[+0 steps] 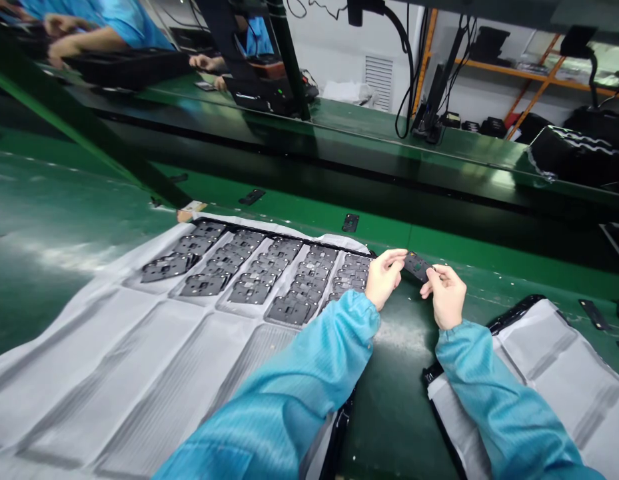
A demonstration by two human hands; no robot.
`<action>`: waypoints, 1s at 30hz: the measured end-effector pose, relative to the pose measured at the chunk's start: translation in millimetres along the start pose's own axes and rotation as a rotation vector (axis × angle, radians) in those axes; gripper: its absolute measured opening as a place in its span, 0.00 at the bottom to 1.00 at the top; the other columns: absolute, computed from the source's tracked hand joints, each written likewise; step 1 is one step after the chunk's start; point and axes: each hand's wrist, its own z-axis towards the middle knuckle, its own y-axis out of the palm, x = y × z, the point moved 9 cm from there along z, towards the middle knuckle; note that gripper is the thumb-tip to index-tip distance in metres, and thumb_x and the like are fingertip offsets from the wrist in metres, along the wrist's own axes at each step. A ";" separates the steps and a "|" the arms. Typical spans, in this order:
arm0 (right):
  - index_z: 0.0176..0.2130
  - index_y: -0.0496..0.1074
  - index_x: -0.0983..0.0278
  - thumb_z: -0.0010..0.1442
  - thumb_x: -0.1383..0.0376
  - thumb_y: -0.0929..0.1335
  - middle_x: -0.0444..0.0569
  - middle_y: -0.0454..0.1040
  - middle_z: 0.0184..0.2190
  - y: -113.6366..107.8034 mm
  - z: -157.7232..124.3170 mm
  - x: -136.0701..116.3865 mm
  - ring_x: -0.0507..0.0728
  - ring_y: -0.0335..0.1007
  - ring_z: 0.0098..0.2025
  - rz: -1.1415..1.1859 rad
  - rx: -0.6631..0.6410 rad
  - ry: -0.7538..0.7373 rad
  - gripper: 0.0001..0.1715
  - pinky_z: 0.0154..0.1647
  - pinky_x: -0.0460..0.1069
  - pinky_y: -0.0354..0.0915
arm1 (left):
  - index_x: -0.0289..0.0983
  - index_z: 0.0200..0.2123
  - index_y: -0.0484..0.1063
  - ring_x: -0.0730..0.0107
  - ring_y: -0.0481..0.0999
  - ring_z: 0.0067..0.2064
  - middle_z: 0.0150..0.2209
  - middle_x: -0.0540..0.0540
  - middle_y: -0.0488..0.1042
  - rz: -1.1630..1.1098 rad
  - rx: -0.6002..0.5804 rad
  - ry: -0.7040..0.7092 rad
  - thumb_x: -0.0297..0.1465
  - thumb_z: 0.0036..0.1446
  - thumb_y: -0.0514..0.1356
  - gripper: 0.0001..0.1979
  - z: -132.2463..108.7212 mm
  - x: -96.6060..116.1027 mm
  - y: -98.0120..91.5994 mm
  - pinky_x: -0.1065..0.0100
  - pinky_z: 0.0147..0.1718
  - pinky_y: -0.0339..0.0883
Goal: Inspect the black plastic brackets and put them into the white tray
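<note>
Between both hands is a small flat black plastic plate [418, 267] with cut-outs, held up over the green bench. My left hand [385, 277] pinches its left end, and my right hand [445, 293] grips its right end. Left of my hands lies a large compartmented tray [154, 333] lined with thin white sheet. Similar black plates [254, 280] fill its far compartments in overlapping rows; the last row is partly hidden by my left hand and sleeve.
A second white-lined black tray [554, 353] sits under my right forearm. Loose black plates [350, 223] lie along the conveyor edge, others [593, 313] at far right. A green post [89, 127] slants across the left. Co-workers' hands [64, 40] show beyond the dark belt [289, 167].
</note>
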 end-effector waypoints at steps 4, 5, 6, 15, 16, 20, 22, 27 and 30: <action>0.37 0.70 0.67 0.54 0.56 0.71 0.40 0.68 0.14 6.4 -1.4 1.3 0.50 0.62 0.12 0.007 -0.072 0.025 0.17 0.13 0.43 0.59 | 0.32 0.46 0.71 0.88 0.59 0.14 0.40 0.41 0.76 -0.003 -0.059 0.003 0.37 0.50 0.62 0.20 0.1 -1.1 4.6 0.76 0.12 0.50; 0.37 0.71 0.67 0.54 0.56 0.71 0.40 0.68 0.13 8.3 -2.2 1.6 0.50 0.62 0.12 0.009 -0.091 0.035 0.17 0.12 0.43 0.59 | 0.32 0.45 0.71 0.88 0.59 0.13 0.40 0.41 0.76 -0.016 -0.065 -0.006 0.37 0.50 0.62 0.20 -0.2 -1.3 5.3 0.76 0.11 0.50; 0.37 0.71 0.67 0.54 0.56 0.71 0.40 0.68 0.13 9.7 -3.0 2.0 0.50 0.61 0.12 0.014 -0.106 0.044 0.17 0.12 0.43 0.59 | 0.32 0.43 0.72 0.88 0.59 0.13 0.39 0.41 0.77 -0.027 -0.064 -0.015 0.37 0.50 0.63 0.19 -0.5 -1.2 5.5 0.76 0.11 0.49; 0.37 0.71 0.67 0.53 0.55 0.71 0.40 0.67 0.13 11.4 -4.2 3.9 0.50 0.61 0.11 0.036 -0.122 0.079 0.18 0.11 0.43 0.58 | 0.31 0.39 0.75 0.87 0.58 0.12 0.36 0.40 0.78 -0.044 -0.007 -0.039 0.42 0.52 0.60 0.20 -2.8 2.4 1.8 0.75 0.10 0.47; 0.37 0.70 0.67 0.54 0.55 0.71 0.40 0.67 0.13 11.1 -4.0 3.8 0.50 0.61 0.11 0.037 -0.118 0.076 0.18 0.11 0.43 0.58 | 0.32 0.40 0.74 0.87 0.58 0.12 0.37 0.40 0.78 -0.057 -0.026 -0.038 0.40 0.52 0.60 0.18 -2.7 1.9 3.0 0.75 0.10 0.48; 0.36 0.70 0.67 0.54 0.55 0.71 0.40 0.67 0.13 11.9 -4.2 3.2 0.49 0.61 0.11 0.037 -0.127 0.069 0.17 0.12 0.43 0.58 | 0.31 0.40 0.74 0.87 0.57 0.12 0.39 0.39 0.78 -0.067 -0.042 -0.044 0.34 0.49 0.61 0.16 -2.4 0.0 4.0 0.75 0.10 0.48; 0.37 0.70 0.67 0.54 0.55 0.71 0.40 0.67 0.13 13.0 -4.7 3.3 0.49 0.61 0.11 0.038 -0.138 0.068 0.18 0.11 0.43 0.58 | 0.31 0.38 0.74 0.87 0.56 0.12 0.37 0.38 0.78 -0.056 -0.012 -0.057 0.35 0.48 0.62 0.15 -1.9 -0.7 2.1 0.75 0.10 0.47; 0.37 0.70 0.66 0.54 0.55 0.71 0.40 0.68 0.13 15.4 -6.8 3.8 0.50 0.62 0.12 0.012 -0.155 0.055 0.17 0.12 0.43 0.59 | 0.30 0.34 0.74 0.88 0.55 0.14 0.34 0.40 0.78 -0.073 0.042 -0.112 0.34 0.47 0.62 0.13 -0.5 -4.3 -2.7 0.77 0.11 0.43; 0.37 0.70 0.66 0.54 0.56 0.71 0.39 0.67 0.13 16.4 -8.0 1.8 0.49 0.62 0.13 0.001 -0.154 0.027 0.17 0.13 0.43 0.60 | 0.31 0.33 0.74 0.88 0.55 0.15 0.33 0.42 0.78 -0.101 0.057 -0.162 0.32 0.46 0.61 0.11 -0.3 -9.7 -4.5 0.78 0.12 0.41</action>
